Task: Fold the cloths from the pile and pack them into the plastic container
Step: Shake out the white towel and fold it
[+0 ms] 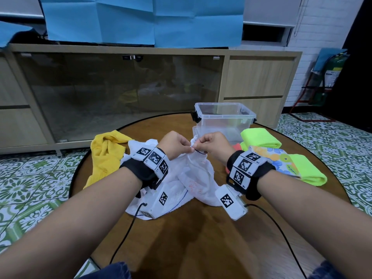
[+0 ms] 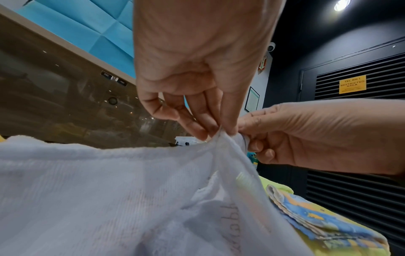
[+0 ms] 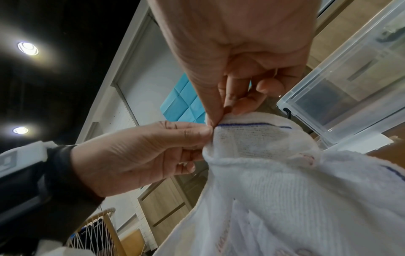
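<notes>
A white cloth point(image 1: 193, 178) with a thin blue stripe hangs lifted over the middle of the round wooden table point(image 1: 201, 228). My left hand point(image 1: 177, 144) and my right hand point(image 1: 211, 143) meet at its top edge, and both pinch the same bunched corner between thumb and fingers. The left wrist view has my left hand point(image 2: 210, 128) pinching the white cloth point(image 2: 109, 190), with the right hand point(image 2: 285, 135) beside it. In the right wrist view my right hand point(image 3: 228, 110) nips the striped hem of the white cloth point(image 3: 274, 190). Behind the hands stands the clear plastic container point(image 1: 224, 119), seemingly empty.
A crumpled yellow cloth point(image 1: 104, 156) lies at the table's left. Folded neon green cloths point(image 1: 259, 137) and a flowered cloth point(image 1: 269, 158) lie on the right, next to the container. A low wooden cabinet point(image 1: 120, 93) with glass doors stands behind the table. Cables trail from both wrists.
</notes>
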Demonstrator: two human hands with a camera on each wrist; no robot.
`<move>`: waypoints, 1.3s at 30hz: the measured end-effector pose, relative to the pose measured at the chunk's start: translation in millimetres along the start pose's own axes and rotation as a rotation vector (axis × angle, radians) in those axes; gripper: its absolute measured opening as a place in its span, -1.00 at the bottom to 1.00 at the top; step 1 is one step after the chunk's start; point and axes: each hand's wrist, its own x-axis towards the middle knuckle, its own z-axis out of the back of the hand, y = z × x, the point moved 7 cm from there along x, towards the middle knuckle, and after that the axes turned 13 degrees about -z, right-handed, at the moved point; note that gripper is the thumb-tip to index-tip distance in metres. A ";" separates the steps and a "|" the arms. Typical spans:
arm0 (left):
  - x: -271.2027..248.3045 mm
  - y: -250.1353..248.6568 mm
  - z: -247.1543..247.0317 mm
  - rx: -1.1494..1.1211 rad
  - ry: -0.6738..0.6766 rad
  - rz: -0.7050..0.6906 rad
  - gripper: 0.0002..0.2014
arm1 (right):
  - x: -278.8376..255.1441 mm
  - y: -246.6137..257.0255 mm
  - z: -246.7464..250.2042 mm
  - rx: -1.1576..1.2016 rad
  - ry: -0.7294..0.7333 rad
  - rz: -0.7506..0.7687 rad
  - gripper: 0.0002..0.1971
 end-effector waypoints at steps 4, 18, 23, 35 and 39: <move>-0.3 -3.2 0.7 0.042 0.007 -0.035 -0.83 | -1.2 3.3 3.4 -0.054 0.025 -0.015 -0.68; -0.8 47.4 64.1 0.205 -0.350 0.141 -0.79 | 0.5 -60.7 69.4 -1.234 -0.126 -0.317 -0.70; -12.3 81.0 82.5 0.226 -0.386 0.237 -0.71 | 6.2 -57.4 96.8 -1.141 -0.315 -0.322 -0.78; -14.2 95.1 93.9 0.234 -0.409 0.354 -0.77 | 7.2 -13.7 103.1 0.362 -0.191 -0.008 -0.79; -22.3 101.3 104.3 0.282 -0.414 0.392 -0.70 | 4.8 -4.9 91.8 0.364 -0.054 -0.014 -0.67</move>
